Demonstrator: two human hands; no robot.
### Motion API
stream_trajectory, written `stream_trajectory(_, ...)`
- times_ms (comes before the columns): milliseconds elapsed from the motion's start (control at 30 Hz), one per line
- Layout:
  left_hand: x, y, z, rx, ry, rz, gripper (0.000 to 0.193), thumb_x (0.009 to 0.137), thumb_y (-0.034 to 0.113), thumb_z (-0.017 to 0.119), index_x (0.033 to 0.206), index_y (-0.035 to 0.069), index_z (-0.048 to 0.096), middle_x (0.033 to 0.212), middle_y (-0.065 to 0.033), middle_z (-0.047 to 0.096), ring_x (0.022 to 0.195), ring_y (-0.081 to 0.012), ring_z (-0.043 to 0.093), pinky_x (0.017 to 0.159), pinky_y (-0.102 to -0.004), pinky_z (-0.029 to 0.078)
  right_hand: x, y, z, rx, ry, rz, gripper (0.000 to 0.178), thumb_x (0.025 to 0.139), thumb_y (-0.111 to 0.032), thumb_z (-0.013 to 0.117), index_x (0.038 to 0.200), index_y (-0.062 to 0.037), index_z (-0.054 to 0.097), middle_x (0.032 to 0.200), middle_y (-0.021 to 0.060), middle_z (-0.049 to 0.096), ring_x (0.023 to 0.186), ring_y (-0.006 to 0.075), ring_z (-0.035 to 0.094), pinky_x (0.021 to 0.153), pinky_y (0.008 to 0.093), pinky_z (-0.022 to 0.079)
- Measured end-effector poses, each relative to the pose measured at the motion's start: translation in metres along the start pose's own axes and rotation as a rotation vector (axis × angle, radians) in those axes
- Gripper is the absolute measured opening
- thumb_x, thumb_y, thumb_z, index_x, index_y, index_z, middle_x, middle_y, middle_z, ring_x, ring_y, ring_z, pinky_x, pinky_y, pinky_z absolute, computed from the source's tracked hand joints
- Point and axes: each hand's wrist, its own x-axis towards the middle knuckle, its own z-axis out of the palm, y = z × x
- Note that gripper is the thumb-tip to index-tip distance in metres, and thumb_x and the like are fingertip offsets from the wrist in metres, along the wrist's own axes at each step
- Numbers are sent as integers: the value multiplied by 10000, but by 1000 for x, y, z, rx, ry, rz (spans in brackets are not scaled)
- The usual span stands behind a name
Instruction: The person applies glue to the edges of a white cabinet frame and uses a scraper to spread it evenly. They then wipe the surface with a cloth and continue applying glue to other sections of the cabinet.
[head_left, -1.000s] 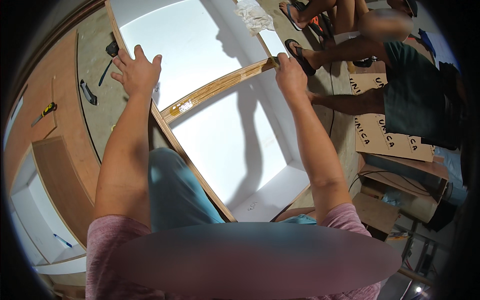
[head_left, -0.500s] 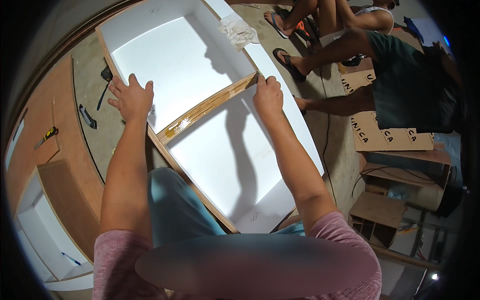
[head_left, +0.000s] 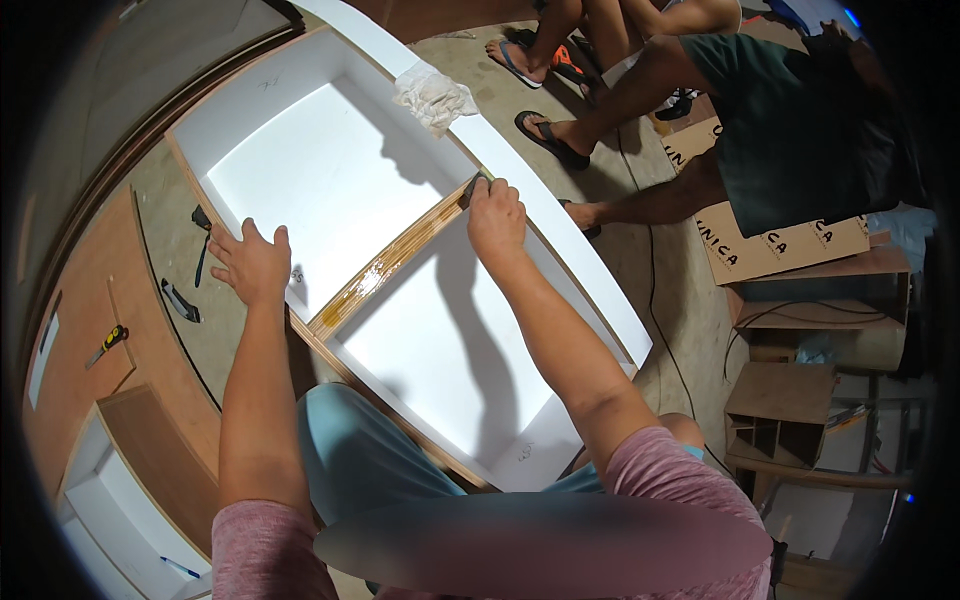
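Note:
A white-lined wooden cabinet box (head_left: 235, 150) lies open side up in front of me. Its middle divider (head_left: 425, 232) has a bare wood edge, coated with glossy amber glue (head_left: 375, 275). My right hand (head_left: 497, 218) is closed at the divider's far end, round a small dark, flat-tipped spreader (head_left: 471, 190) mostly hidden by the fingers. A bit of pale green shows above the knuckles. My left hand (head_left: 256, 264) lies open with fingers spread on the box's left rim, near the divider's near end.
A crumpled white cloth (head_left: 436, 98) lies on the right rim. Left of the box are a tape measure (head_left: 201, 218), a grey cutter (head_left: 180, 300) and a yellow-black cutter (head_left: 107, 346) on a brown panel. People sit at the upper right; a black cable (head_left: 652, 280) crosses the floor.
The view has shifted, so the box and both hands appear lower. My right hand stays at the divider's far end, its grip turned so that more of the dark tip shows.

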Motion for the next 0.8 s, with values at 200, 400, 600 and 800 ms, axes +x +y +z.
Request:
stream_trajectory(200, 0, 1, -2, 10, 2, -1, 600, 881, 427, 654, 1362, 87, 537, 1556, -263, 196, 1456, -457, 166, 1125, -651, 202, 1, -2, -2, 33, -7, 12, 156, 825, -75, 585, 965, -14, 619, 927, 108, 570, 871, 277, 591, 714, 405, 517)
stream_trajectory(400, 0, 2, -2, 5, 4, -4, 597, 877, 423, 665, 1355, 88, 542, 1555, -259, 199, 1453, -457, 171, 1123, -650, 206, 4, -6, 0, 47, -11, 20, 166, 832, -67, 572, 976, -6, 627, 928, 114, 575, 865, 283, 584, 720, 409, 509)
stream_trajectory(600, 0, 1, 0, 11, 29, 6, 592, 875, 426, 664, 1345, 87, 549, 1548, -258, 211, 1445, -460, 188, 1116, -656, 213, 7, -5, -5, 81, -56, 32, 197, 843, -64, 569, 1022, -7, 630, 938, 118, 572, 881, 296, 579, 742, 413, 505)
stream_trajectory(800, 0, 0, 2, 14, 39, 11, 587, 876, 425, 661, 1342, 85, 553, 1544, -259, 217, 1440, -470, 197, 1112, -659, 225, 12, -7, -5, 76, -114, 71, 192, 855, -68, 568, 1027, -12, 631, 957, 123, 569, 908, 310, 584, 767, 423, 511)
